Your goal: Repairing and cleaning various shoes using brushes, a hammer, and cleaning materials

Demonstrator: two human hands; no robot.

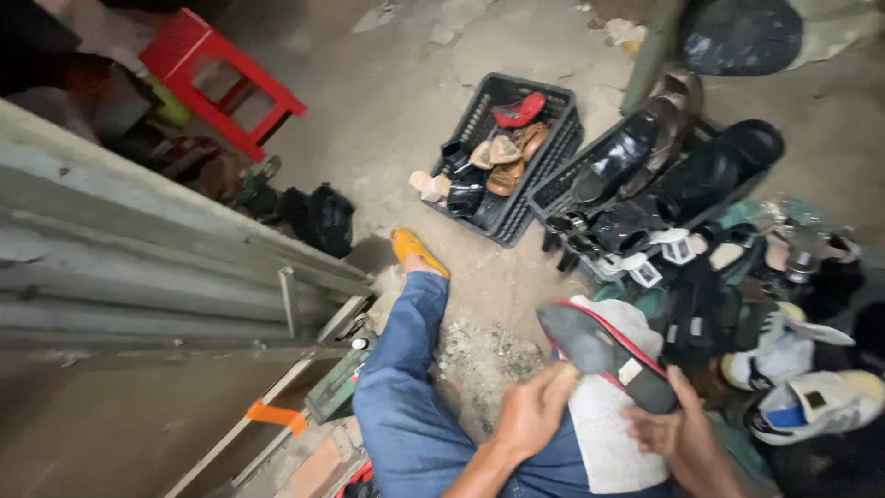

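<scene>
At lower right of the frame, the black shoe (604,355) lies sole-up, its long axis running upper left to lower right; the left hand (535,410) grips its near edge with closed fingers, and the right hand (668,429) clasps its lower-right end.

Few labels, no signs or screens

A small pale square sticker (631,372) sits on the dark sole of the shoe (604,355) held over the lap. A dark square tag (815,399) shows on the white-and-blue sneaker (811,406) at right. Black plastic bags lie by the wall (318,217) and in the top right corner (742,35).
</scene>
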